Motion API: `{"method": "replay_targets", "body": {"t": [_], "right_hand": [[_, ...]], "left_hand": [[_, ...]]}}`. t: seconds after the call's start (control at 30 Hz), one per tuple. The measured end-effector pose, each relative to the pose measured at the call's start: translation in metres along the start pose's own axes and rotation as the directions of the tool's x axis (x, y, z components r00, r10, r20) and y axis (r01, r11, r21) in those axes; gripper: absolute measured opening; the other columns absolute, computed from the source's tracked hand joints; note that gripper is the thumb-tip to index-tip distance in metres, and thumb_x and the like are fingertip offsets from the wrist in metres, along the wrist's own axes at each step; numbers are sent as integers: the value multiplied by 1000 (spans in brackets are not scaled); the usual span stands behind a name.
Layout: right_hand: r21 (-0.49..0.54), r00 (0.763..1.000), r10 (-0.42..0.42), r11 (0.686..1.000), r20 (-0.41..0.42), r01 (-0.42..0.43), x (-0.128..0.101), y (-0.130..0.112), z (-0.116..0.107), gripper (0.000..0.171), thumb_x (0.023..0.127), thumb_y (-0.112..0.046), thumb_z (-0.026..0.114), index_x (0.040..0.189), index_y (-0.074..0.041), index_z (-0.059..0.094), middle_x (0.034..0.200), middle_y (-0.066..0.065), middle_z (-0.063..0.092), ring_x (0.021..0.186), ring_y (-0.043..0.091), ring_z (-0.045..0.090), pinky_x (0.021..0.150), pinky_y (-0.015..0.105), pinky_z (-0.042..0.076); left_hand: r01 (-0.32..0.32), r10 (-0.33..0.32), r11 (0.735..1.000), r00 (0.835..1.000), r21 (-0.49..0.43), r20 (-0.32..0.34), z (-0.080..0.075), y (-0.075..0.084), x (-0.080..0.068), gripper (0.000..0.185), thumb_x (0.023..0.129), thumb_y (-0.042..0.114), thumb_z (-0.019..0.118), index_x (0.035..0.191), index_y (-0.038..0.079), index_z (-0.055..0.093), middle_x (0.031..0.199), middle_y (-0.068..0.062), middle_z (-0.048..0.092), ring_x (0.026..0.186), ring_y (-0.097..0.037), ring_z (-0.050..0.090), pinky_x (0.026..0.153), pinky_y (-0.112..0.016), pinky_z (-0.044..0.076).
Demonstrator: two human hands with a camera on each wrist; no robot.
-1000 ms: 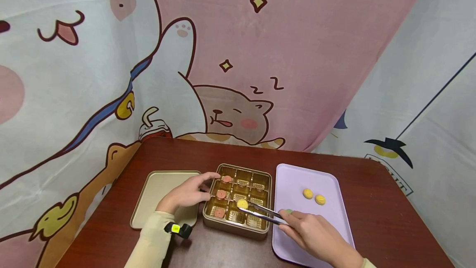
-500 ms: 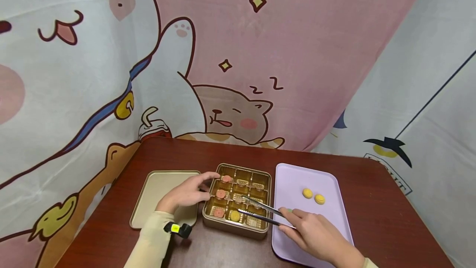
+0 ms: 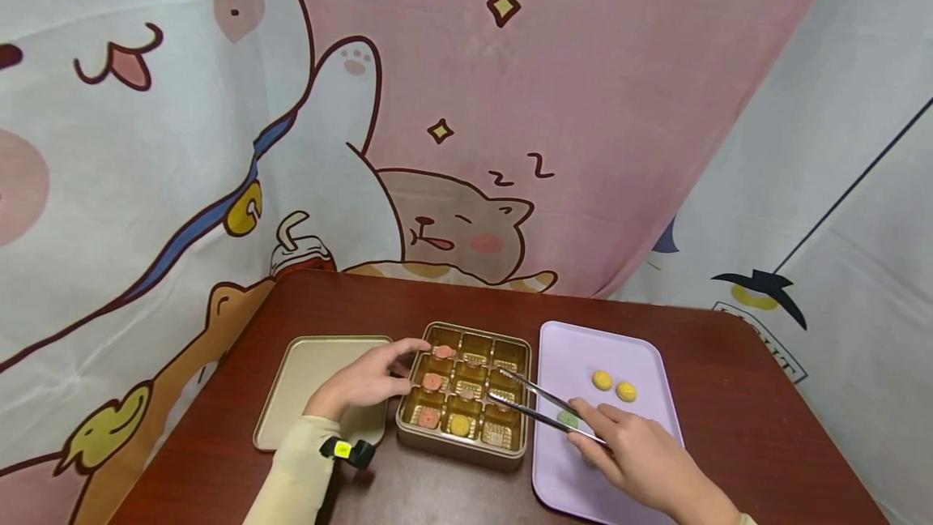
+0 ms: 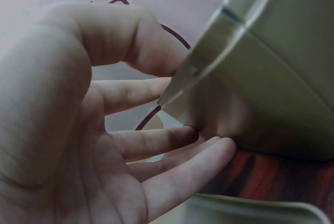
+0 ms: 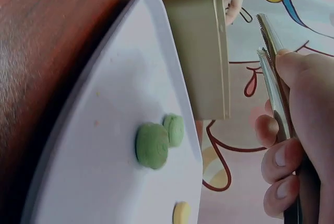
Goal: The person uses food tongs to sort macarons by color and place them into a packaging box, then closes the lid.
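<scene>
Right now the right hand [image 3: 641, 460] holds a pair of metal tongs [image 3: 543, 407], fingers and thumb curled round the handles; that grip is a pinch on the tool, and the two tong arms stand slightly apart with nothing between their tips. The tips hover over the right-hand column of the gold compartment box [image 3: 466, 450], above its middle cell. In the right wrist view the serrated tong ends [image 5: 269, 38] are seen above the edge of the box, and two green sweets [image 5: 159, 139] lie touching each other on the lilac tray [image 5: 104, 104], with a yellow sweet [image 5: 181, 213] near them at the bottom edge.

On the left, the left hand [image 3: 364, 379] rests against the left wall of the box, fingers relaxed and nearly straight, its grip spread rather than closed; the left wrist view shows the fingers [image 4: 172, 177] lying along the box wall. Inside the box, pink sweets [image 3: 433, 382] fill the three cells of the left column, and a yellow sweet [image 3: 459, 425] sits in the nearest cell of the middle column. Two more yellow sweets [image 3: 614, 386] lie side by side on the lilac tray, to the right of the box. A gold lid [image 3: 306, 371] lies flat on the dark red worktop [image 3: 743, 395], left of the box and partly under the left forearm.
</scene>
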State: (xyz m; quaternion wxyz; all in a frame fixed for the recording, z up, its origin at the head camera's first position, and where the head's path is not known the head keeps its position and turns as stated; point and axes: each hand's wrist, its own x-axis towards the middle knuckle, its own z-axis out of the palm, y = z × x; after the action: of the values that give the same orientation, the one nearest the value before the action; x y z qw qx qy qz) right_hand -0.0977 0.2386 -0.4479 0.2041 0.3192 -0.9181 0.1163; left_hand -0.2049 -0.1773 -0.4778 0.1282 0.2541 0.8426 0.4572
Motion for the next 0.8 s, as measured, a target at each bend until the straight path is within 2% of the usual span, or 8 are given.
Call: {"method": "replay_targets", "body": {"t": [0.1, 0.4, 0.53, 0.67, 0.73, 0.8], "right_hand": [[-19, 999, 36, 999, 6, -36, -1, 3, -4, 38, 92, -34, 80, 125, -17, 72, 78, -23, 50, 64, -11, 38, 54, 17, 39], [-61, 998, 62, 996, -30, -64, -7, 8, -8, 42, 89, -34, 84, 124, -13, 76, 77, -17, 59, 66, -10, 43, 53, 20, 43], [-81, 995, 85, 993, -49, -89, -10, 11, -9, 44, 88, -34, 84, 126, -13, 76, 85, -9, 71, 68, -6, 55, 54, 25, 49], [-97, 992, 90, 990, -86, -98, -14, 16, -11, 48, 87, -32, 85, 130, -13, 75, 99, 1, 78, 78, 9, 72, 59, 34, 57], [-99, 990, 97, 989, -99, -107, -16, 18, -12, 49, 86, -32, 85, 131, -14, 74, 103, 1, 79, 84, 15, 76, 61, 37, 59], [-96, 988, 105, 989, -109, -116, -18, 20, -12, 48, 85, -30, 86, 129, -14, 75, 98, -2, 77, 80, 12, 74, 60, 36, 58]], "left_hand": [[5, -5, 1000, 1000, -8, -2, 0, 0, 0, 66, 89, 1, 67, 152, 9, 50, 151, -16, 54, 112, -29, 68, 84, -42, 56], [11, -11, 1000, 1000, -7, -8, 0, -1, -1, 65, 89, 2, 68, 151, 10, 52, 150, -16, 54, 111, -29, 68, 84, -43, 56], [11, -11, 1000, 1000, -1, -8, 0, -1, -1, 66, 89, 2, 68, 152, 10, 51, 152, -15, 53, 111, -28, 67, 84, -43, 56], [10, -10, 1000, 1000, 0, -8, 0, -1, -1, 65, 89, 2, 68, 152, 10, 51, 153, -15, 52, 112, -28, 67, 85, -43, 56], [10, -10, 1000, 1000, 1, -8, 0, -1, -1, 65, 89, 2, 68, 152, 10, 52, 153, -15, 53, 112, -29, 67, 85, -43, 56], [9, -9, 1000, 1000, 3, -6, 0, -1, 0, 65, 89, 2, 68, 152, 10, 52, 153, -15, 52, 112, -29, 67, 85, -44, 56]]}}
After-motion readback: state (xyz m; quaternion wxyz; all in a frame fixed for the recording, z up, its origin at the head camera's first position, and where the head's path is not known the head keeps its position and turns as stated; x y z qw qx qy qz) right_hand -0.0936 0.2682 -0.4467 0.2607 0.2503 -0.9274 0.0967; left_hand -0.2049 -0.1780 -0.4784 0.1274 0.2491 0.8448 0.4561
